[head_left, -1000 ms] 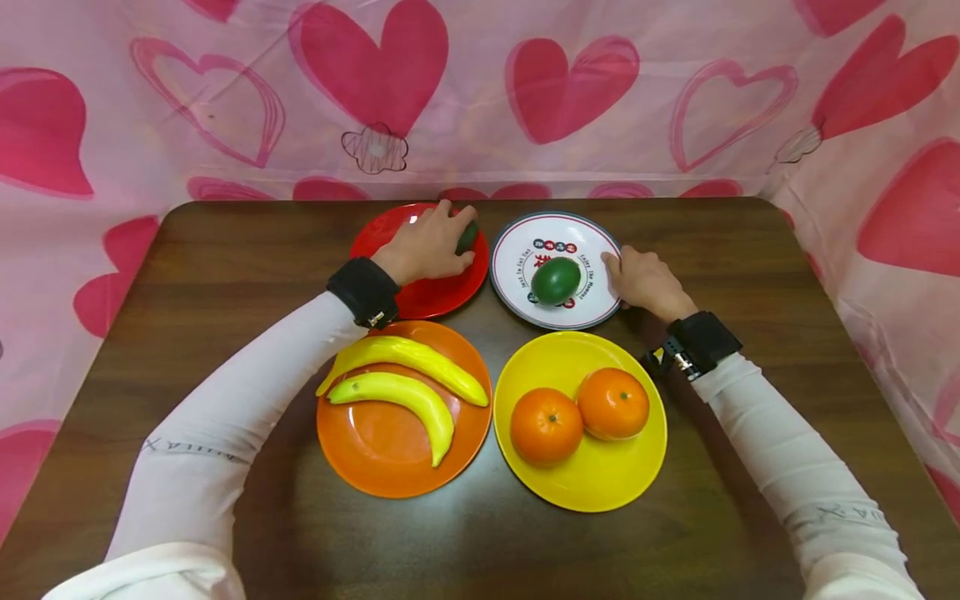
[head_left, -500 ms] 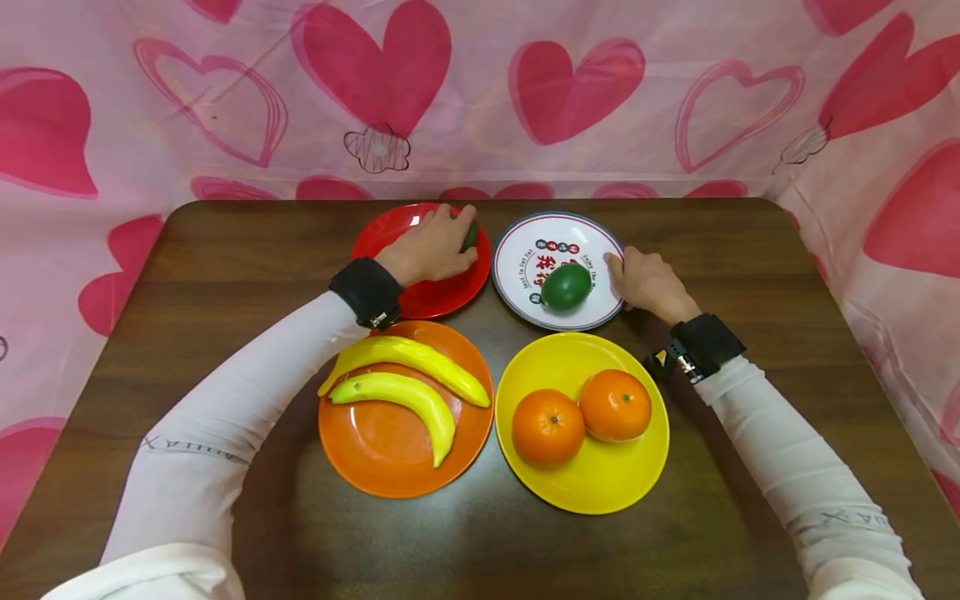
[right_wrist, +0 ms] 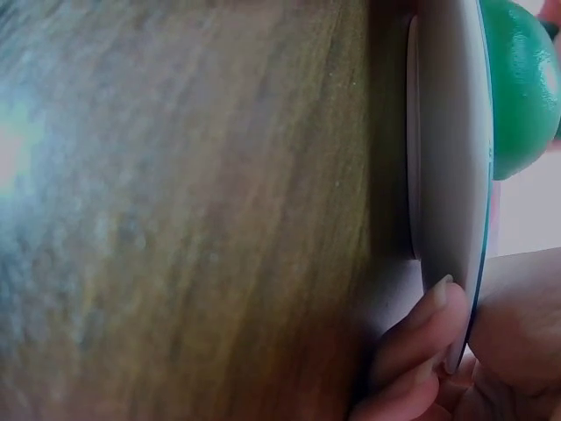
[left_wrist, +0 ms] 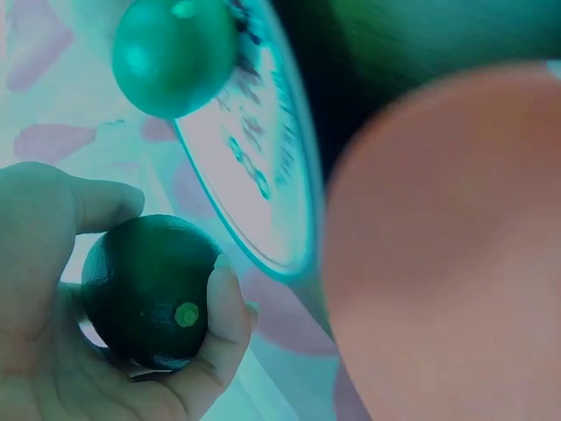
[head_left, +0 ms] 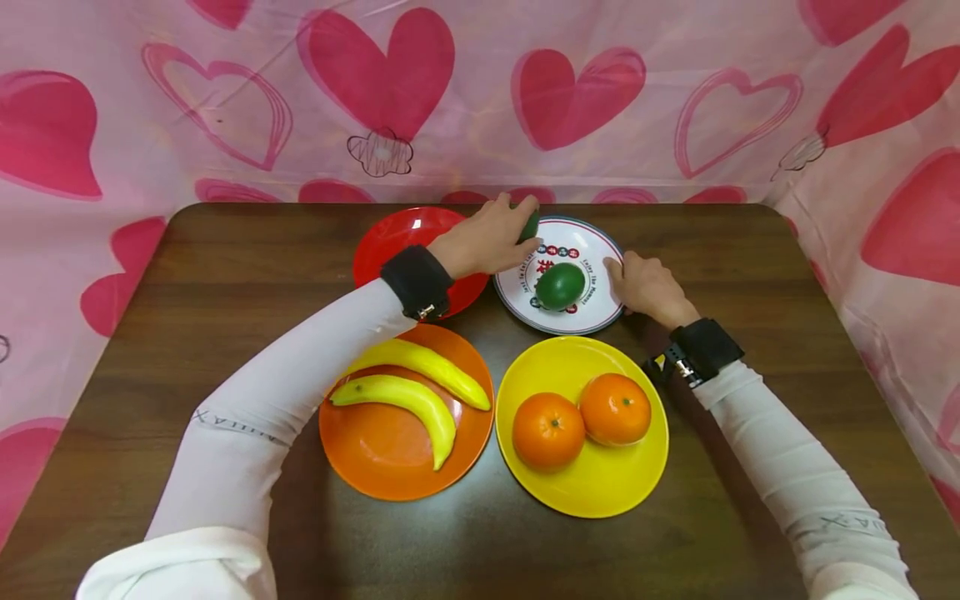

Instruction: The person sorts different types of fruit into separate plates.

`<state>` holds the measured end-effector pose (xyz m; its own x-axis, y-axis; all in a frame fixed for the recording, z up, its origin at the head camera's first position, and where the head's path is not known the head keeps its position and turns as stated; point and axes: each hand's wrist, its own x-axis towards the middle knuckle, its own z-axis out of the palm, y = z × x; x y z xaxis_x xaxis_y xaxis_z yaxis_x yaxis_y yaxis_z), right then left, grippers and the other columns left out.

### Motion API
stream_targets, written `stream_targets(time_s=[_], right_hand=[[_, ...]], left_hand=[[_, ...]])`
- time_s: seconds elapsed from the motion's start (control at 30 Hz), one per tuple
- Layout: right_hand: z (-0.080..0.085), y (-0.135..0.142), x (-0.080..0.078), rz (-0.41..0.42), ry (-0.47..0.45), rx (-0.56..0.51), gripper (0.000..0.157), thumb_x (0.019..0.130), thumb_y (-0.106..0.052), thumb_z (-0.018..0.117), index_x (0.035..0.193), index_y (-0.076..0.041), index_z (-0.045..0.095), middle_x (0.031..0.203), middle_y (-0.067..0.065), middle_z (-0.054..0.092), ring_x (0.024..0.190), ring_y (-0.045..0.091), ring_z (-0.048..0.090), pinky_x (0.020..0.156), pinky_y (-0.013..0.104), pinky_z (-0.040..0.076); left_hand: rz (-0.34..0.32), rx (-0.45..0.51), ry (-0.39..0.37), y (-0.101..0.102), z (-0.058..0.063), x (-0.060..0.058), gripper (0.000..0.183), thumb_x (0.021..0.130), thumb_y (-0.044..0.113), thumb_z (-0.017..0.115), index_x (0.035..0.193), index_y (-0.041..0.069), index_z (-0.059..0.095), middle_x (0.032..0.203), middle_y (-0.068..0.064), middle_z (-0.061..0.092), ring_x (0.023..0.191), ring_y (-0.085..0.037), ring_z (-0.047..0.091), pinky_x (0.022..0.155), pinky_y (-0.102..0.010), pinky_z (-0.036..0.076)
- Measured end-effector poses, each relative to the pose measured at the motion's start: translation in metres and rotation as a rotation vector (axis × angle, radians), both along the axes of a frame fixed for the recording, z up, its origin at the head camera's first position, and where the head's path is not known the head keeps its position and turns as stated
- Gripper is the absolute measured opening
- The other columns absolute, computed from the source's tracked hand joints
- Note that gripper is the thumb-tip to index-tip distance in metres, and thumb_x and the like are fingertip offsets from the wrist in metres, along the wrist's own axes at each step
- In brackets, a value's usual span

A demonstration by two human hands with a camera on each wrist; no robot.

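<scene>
My left hand [head_left: 483,237] is between the red plate [head_left: 384,250] and the white plate [head_left: 517,290], gripping a dark green avocado [head_left: 531,226]. In the left wrist view, thumb and fingers curl round this avocado [left_wrist: 145,285], its pale stem spot showing. A second, brighter green avocado [head_left: 560,286] lies on the printed white plate. At that plate's right edge, my right hand [head_left: 651,287] pinches the rim. The right wrist view shows fingers [right_wrist: 429,324] under the white plate [right_wrist: 451,175] and the thumb on its upper side.
Nearer the front, an orange plate [head_left: 382,479] carries two bananas [head_left: 405,400], and a yellow plate [head_left: 600,496] beside it carries two oranges [head_left: 547,432]. All stand on a dark wooden table [head_left: 225,275]. A pink heart-patterned cloth [head_left: 480,100] hangs behind.
My left hand has moved right with its avocado, from over the red plate to the white plate's left edge. The avocado on the white plate has rocked slightly. My right hand stays at the rim.
</scene>
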<state>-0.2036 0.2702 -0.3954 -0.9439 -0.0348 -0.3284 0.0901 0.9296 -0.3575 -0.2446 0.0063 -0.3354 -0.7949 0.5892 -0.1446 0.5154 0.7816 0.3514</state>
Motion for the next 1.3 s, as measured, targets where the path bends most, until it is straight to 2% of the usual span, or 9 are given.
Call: stream_targets(time_s=[0.2,0.43,0.53,0.73,0.87,1.07,1.3], right_hand=[[0.000,0.000,-0.002,-0.002,0.002,0.011,0.062,0.101,-0.054,0.029,0.121,0.003,0.043,0.088,0.019,0.055,0.067,0.026,0.058,0.073,0.043,0.045],[-0.001,0.002,0.000,-0.006,-0.032,0.010,0.062,0.101,-0.054,0.030,0.123,0.003,0.042,0.091,0.019,0.054,0.069,0.026,0.058,0.073,0.041,0.047],[-0.001,0.002,0.000,-0.007,-0.028,0.019,0.061,0.101,-0.053,0.029,0.122,0.003,0.042,0.090,0.020,0.054,0.068,0.026,0.058,0.073,0.041,0.047],[0.001,0.003,-0.002,-0.006,-0.021,0.027,0.063,0.101,-0.053,0.029,0.124,0.004,0.041,0.090,0.020,0.054,0.067,0.026,0.059,0.072,0.041,0.047],[0.002,0.002,-0.002,0.001,-0.022,0.028,0.063,0.101,-0.053,0.028,0.123,0.004,0.042,0.090,0.019,0.055,0.067,0.025,0.059,0.072,0.041,0.046],[0.004,0.001,-0.003,0.008,0.001,0.023,0.060,0.101,-0.053,0.029,0.119,0.003,0.044,0.088,0.019,0.056,0.065,0.025,0.059,0.073,0.043,0.046],[0.006,0.003,-0.004,0.026,0.011,0.019,0.061,0.101,-0.054,0.029,0.118,0.002,0.044,0.088,0.019,0.056,0.065,0.024,0.059,0.073,0.043,0.046]], left_hand=[[-0.018,-0.030,-0.042,0.025,-0.002,-0.003,0.070,0.096,0.048,0.048,0.153,0.016,0.021,0.138,-0.018,0.040,0.121,-0.028,0.044,0.099,-0.041,0.045],[-0.016,-0.090,-0.120,0.040,-0.017,-0.004,0.071,0.098,0.048,0.042,0.156,0.016,0.016,0.152,-0.019,0.032,0.135,-0.032,0.037,0.107,-0.046,0.038],[-0.014,-0.107,-0.121,0.042,-0.020,-0.005,0.072,0.098,0.048,0.041,0.158,0.016,0.015,0.154,-0.018,0.032,0.137,-0.032,0.036,0.108,-0.046,0.037],[-0.014,-0.101,-0.141,0.043,-0.023,-0.006,0.065,0.098,0.046,0.042,0.154,0.018,0.023,0.141,-0.016,0.039,0.122,-0.027,0.042,0.097,-0.041,0.043],[-0.025,-0.116,-0.154,0.044,-0.024,-0.007,0.064,0.099,0.047,0.040,0.154,0.019,0.023,0.142,-0.016,0.037,0.123,-0.028,0.041,0.097,-0.042,0.042],[-0.055,-0.116,-0.120,0.046,-0.026,-0.008,0.056,0.099,0.047,0.039,0.148,0.019,0.032,0.135,-0.014,0.042,0.120,-0.029,0.041,0.098,-0.041,0.039],[-0.045,-0.121,-0.129,0.045,-0.023,-0.007,0.065,0.099,0.052,0.036,0.155,0.020,0.025,0.150,-0.015,0.035,0.132,-0.030,0.037,0.107,-0.044,0.037]])
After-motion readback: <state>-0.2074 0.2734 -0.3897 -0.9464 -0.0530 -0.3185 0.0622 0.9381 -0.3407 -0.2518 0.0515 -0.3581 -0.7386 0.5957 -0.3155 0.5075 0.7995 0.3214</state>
